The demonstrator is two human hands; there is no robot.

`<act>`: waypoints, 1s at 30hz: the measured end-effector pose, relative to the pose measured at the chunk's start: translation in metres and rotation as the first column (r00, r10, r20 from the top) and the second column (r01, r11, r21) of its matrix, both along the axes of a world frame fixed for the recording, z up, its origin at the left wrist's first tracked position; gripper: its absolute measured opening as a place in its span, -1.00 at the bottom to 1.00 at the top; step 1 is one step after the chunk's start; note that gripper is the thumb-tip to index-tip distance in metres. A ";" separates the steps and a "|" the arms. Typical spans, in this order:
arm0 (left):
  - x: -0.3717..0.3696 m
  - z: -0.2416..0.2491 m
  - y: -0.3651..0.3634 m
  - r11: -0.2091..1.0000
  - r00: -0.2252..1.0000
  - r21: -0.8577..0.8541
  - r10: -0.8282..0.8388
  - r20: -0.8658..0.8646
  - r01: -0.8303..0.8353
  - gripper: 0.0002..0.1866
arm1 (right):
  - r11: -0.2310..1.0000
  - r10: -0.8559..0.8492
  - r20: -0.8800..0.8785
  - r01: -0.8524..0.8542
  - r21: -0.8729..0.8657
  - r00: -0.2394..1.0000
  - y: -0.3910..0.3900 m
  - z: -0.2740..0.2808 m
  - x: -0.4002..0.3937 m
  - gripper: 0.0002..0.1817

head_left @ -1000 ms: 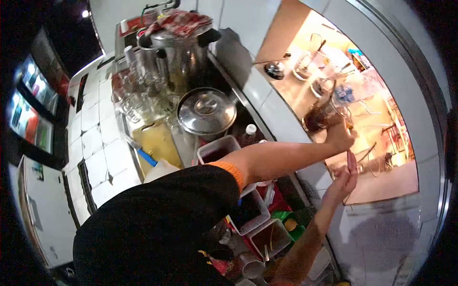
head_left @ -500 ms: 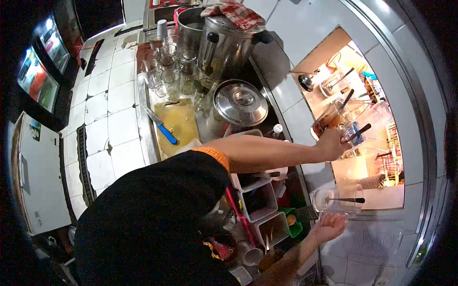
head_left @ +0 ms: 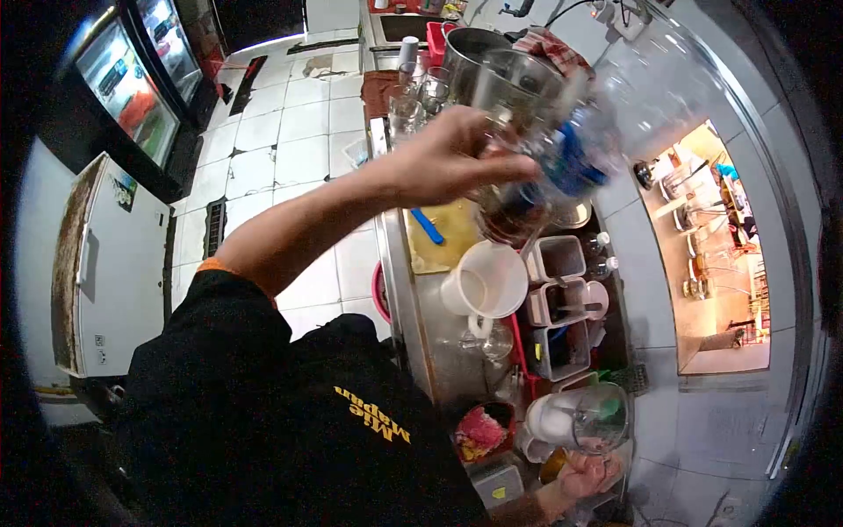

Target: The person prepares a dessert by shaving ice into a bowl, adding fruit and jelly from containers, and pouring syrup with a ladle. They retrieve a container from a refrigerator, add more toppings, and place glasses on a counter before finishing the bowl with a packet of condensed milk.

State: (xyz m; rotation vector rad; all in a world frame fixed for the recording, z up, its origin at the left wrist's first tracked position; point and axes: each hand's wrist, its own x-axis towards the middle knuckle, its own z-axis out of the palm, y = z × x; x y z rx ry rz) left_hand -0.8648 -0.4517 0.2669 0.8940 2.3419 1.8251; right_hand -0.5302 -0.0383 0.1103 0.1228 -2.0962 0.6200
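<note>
My left hand (head_left: 457,158), at the upper middle, is closed round several glasses held together. One glass (head_left: 514,211) has dark liquid at its bottom, and a blue-labelled cup (head_left: 575,154) is bunched with them, blurred by motion. Low on the right, my right hand (head_left: 590,474) is closed at the near end of a clear glass (head_left: 606,420). A white container (head_left: 551,418) is beside that glass. Between my hands, a white plastic jug (head_left: 486,279) stands on the steel counter (head_left: 426,325), with a glass mug (head_left: 496,341) next to it.
A yellow cutting board (head_left: 430,255) with a blue-handled knife (head_left: 428,227) lies by the counter's edge. Plastic bins (head_left: 562,350) line the wall side. Big pots (head_left: 470,57) and glasses (head_left: 406,110) stand farther back. A lit opening (head_left: 663,206) is in the wall.
My left hand has come back from the wall opening with the glasses, over the counter. My right hand and its glass have moved down. The view has turned, showing the white jug and more floor.
</note>
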 end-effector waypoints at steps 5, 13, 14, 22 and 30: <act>-0.053 -0.053 -0.161 0.989 0.994 0.104 0.099 0.048 -0.103 -0.68 | 0.994 0.073 0.134 -0.061 -0.087 0.988 -0.114 -0.008 -0.024 -0.87; -0.305 -0.196 -0.347 0.937 0.961 0.216 0.272 0.047 -0.276 -0.78 | 0.053 0.831 -0.068 -0.201 -0.978 0.552 -0.351 -0.042 -0.254 -0.58; -0.337 -0.205 -0.357 0.940 0.950 0.132 0.310 0.046 -0.314 -0.78 | -0.133 0.846 -0.284 -0.339 -0.931 0.450 -0.388 -0.063 -0.298 -0.67; -0.611 -0.309 -0.419 0.997 0.978 0.078 0.013 0.208 -0.030 -0.68 | 0.043 0.842 -0.120 -0.287 -0.957 0.526 -0.614 -0.158 -0.607 -0.87; -0.735 -0.362 -0.404 0.970 0.949 0.239 -0.114 0.293 0.042 -0.71 | 0.388 0.486 0.060 -0.154 -0.909 0.872 -0.697 -0.152 -0.814 -0.93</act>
